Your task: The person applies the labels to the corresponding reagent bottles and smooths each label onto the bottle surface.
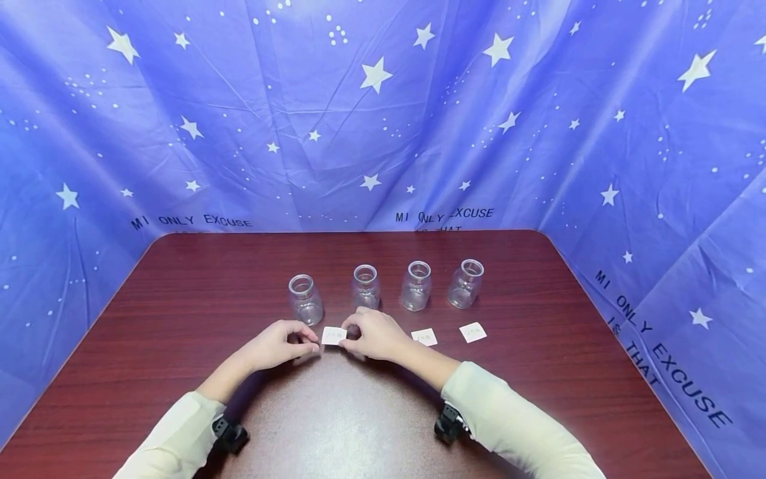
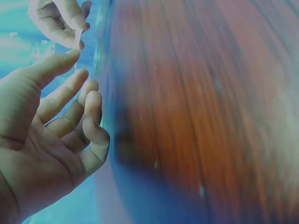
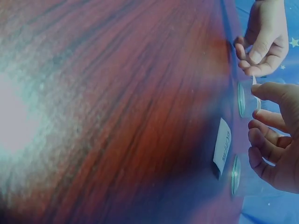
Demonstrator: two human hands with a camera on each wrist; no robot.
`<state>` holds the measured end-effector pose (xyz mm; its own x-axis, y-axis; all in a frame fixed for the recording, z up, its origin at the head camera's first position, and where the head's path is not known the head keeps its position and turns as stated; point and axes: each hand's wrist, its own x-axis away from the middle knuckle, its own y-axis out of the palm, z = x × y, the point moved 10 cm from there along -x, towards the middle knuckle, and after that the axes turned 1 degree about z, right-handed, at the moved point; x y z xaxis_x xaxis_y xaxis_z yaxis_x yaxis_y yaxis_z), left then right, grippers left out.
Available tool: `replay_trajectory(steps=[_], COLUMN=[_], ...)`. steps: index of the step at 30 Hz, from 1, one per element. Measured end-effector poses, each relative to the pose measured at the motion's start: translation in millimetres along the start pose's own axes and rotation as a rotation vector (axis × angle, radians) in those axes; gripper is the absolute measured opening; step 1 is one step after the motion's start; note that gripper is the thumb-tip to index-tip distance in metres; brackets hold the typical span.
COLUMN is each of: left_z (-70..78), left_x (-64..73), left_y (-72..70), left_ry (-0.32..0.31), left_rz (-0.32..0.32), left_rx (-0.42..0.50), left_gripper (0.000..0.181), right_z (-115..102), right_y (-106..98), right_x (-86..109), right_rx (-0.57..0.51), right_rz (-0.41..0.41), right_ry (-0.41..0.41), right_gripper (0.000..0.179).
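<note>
Between the thumb and a finger, my right hand (image 1: 376, 334) pinches a small white paper card (image 1: 332, 336) with faint handwriting, too small to read. My left hand (image 1: 276, 346) is just left of the card, fingers loosely bent. In the left wrist view, the left thumb and index finger stand apart, close below the card (image 2: 78, 38) and gripping nothing. Behind the left hand stands an uncapped clear glass jar (image 1: 308, 307). Another glass jar (image 1: 366, 287) stands behind the right hand, which hides its base.
Two more glass jars, one (image 1: 415, 289) nearer and one (image 1: 465, 287) farther right, continue the row. In front of them lie two written white cards, one (image 1: 424, 337) beside the right forearm, the other (image 1: 473, 332) farther right. A starry blue curtain (image 1: 335, 120) surrounds the reddish wooden table (image 1: 197, 279).
</note>
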<state>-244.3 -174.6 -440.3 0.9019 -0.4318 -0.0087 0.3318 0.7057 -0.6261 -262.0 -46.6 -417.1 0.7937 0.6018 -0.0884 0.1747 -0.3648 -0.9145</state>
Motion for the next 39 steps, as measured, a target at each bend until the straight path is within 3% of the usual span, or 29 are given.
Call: replay_trajectory(steps=[9, 39], left_z=[-3.7, -1.0], left_x=[-5.4, -13.2], left_y=[13.3, 25.8], left_ry=[-0.070, -0.106], left_rz=[-0.063, -0.047], left_rx=[0.206, 0.276], left_gripper=[0.022, 0.018], right_z=[3.9, 12.9], right_y=[-9.0, -14.5], right_x=[7.0, 16.4], right_rx=[-0.010, -0.109], right_rz=[0.042, 0.099], right_ry=[-0.018, -0.026], right_gripper=[0.025, 0.030])
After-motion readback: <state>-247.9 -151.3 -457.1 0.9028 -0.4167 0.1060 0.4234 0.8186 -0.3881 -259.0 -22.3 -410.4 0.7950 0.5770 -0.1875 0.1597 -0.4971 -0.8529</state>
